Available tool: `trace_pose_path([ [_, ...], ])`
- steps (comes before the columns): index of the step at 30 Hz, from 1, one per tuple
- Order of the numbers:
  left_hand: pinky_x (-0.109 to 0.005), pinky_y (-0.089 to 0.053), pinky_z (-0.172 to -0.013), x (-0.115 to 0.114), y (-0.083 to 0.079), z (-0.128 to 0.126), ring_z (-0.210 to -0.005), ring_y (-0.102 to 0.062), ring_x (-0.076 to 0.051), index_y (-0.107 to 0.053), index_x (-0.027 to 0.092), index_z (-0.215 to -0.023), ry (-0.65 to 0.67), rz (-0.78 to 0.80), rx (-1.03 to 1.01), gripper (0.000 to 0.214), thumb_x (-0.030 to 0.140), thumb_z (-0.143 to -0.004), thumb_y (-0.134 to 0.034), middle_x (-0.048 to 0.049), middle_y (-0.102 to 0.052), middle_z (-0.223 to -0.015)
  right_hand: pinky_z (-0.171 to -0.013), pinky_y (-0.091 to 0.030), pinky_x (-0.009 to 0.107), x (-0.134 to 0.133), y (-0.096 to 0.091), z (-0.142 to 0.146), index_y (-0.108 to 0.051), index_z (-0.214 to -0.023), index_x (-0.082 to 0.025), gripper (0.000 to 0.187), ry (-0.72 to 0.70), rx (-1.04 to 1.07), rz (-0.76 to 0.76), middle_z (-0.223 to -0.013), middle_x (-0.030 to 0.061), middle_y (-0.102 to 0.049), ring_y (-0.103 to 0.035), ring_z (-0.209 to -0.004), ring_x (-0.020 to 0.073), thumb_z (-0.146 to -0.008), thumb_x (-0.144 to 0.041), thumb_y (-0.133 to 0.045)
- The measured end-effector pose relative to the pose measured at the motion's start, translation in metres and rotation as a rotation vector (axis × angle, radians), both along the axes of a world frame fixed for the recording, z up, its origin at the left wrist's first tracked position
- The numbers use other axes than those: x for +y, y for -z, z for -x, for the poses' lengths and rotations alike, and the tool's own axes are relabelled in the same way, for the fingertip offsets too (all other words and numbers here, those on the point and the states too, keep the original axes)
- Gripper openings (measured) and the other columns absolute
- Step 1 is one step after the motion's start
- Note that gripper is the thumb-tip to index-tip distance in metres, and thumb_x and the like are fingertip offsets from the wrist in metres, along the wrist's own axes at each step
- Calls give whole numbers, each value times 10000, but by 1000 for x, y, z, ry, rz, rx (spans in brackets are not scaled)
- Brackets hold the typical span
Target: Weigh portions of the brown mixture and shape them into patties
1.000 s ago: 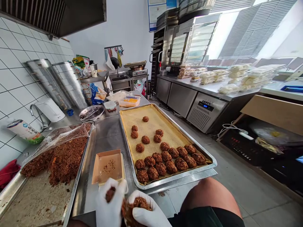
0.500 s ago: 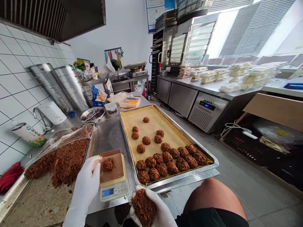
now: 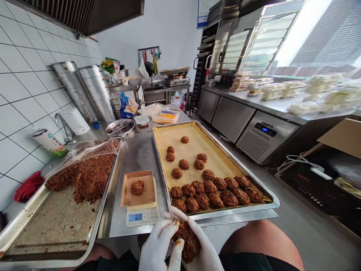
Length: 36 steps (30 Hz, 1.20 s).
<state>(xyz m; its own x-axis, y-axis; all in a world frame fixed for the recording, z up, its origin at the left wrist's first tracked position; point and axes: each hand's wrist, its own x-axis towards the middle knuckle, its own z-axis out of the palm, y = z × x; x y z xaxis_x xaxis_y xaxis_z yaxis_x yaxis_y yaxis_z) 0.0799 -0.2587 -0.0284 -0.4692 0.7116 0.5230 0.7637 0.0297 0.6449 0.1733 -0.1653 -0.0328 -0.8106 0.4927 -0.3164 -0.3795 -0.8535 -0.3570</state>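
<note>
Both hands wear white gloves and meet low in the centre, in front of the trays. My right hand (image 3: 207, 242) cups a lump of dark brown shredded mixture (image 3: 188, 241) from the right. My left hand (image 3: 158, 242) presses its thumb and fingers against the lump's left side. Just beyond stands a kitchen scale (image 3: 150, 217) reading about 60.9. A brown square paper tray (image 3: 126, 197) rests on it with a smaller portion of mixture (image 3: 137, 187) inside. Rounded balls (image 3: 229, 198) of the same mixture sit on the yellow mat (image 3: 194, 145) of a metal baking tray (image 3: 237, 211).
At left, a metal tray (image 3: 97, 222) holds a heap of loose mixture (image 3: 93, 177) partly under plastic film (image 3: 79, 150). Behind are a film-covered bowl (image 3: 120, 128) and a plastic box with yellow food (image 3: 166, 116). Packed clear boxes (image 3: 273, 90) line the right counter (image 3: 282, 109).
My left hand has left the paper tray and joined my right hand at the lump. The scale display went from 0.0 to about 60.9. The view has shifted left.
</note>
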Motion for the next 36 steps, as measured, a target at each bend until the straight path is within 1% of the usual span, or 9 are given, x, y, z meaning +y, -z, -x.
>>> trace_pose_path([
  [2,-280,-603,-892,-3,-4,4,-1003,-732,-198,-695,267,-1114,-17,-1,-8,209,258,-968,-546,-62,-748,-1095,-871,-545,357,4,-1,-5,-729,-1195,-188,446,-118,-31,-55,-1126,119,-775,-696,-1048,259,-890,-503,-648],
  [4,-276,-600,-899,-6,-8,8,-999,-733,-195,-705,275,-1091,-12,11,-10,197,272,-974,-547,-55,-748,-1094,-763,-548,334,7,-4,-8,-721,-1195,-182,411,-195,-57,-144,-1104,127,-771,-709,-928,237,-902,-460,-647],
  [8,-258,-612,-840,-9,-8,13,-950,-739,-189,-698,285,-1130,22,67,-30,216,340,-979,-553,-54,-745,-1074,-881,-509,348,8,-6,-5,-727,-1143,-210,310,-172,-101,-274,-1078,96,-760,-687,-956,221,-863,-343,-719],
  [13,-246,-619,-786,-10,-5,16,-889,-750,-190,-687,276,-1152,19,101,-48,234,363,-954,-599,-53,-751,-1038,-847,-504,348,-2,-3,2,-727,-1055,-243,262,-36,-134,-328,-939,42,-733,-661,-893,207,-824,-362,-756],
  [17,-243,-616,-795,-10,-11,21,-917,-753,-193,-674,272,-1155,64,140,-9,247,245,-915,-629,-54,-751,-1074,-943,-480,387,-6,0,1,-711,-1110,-263,332,4,-192,-436,-1037,52,-735,-646,-1006,246,-807,-385,-767],
  [21,-207,-605,-684,-9,-21,28,-830,-755,-172,-670,258,-1113,144,229,27,299,124,-852,-609,-46,-760,-1006,-1023,-441,438,-8,2,-1,-698,-1150,-257,375,-4,-296,-567,-1127,87,-728,-611,-1135,301,-830,-447,-742],
  [28,-210,-516,-525,-4,-25,25,-552,-660,-144,-645,265,-830,52,330,33,239,62,-716,-589,31,-667,-675,-911,-472,381,-14,4,4,-704,-1066,-241,273,-34,-212,-619,-962,51,-694,-614,-954,242,-865,-426,-712],
  [32,-205,-508,-536,-5,-30,27,-559,-667,-136,-646,264,-807,-31,282,47,208,79,-733,-586,43,-672,-675,-730,-475,312,-16,4,8,-692,-972,-231,194,4,-225,-521,-845,15,-658,-586,-762,175,-860,-386,-725],
  [36,-242,-552,-618,-17,-49,59,-643,-704,-173,-700,270,-869,-215,240,-35,96,225,-816,-634,21,-738,-777,-607,-450,281,-11,-6,6,-672,-934,-216,213,39,-235,-386,-776,27,-670,-571,-671,162,-865,-415,-705],
])
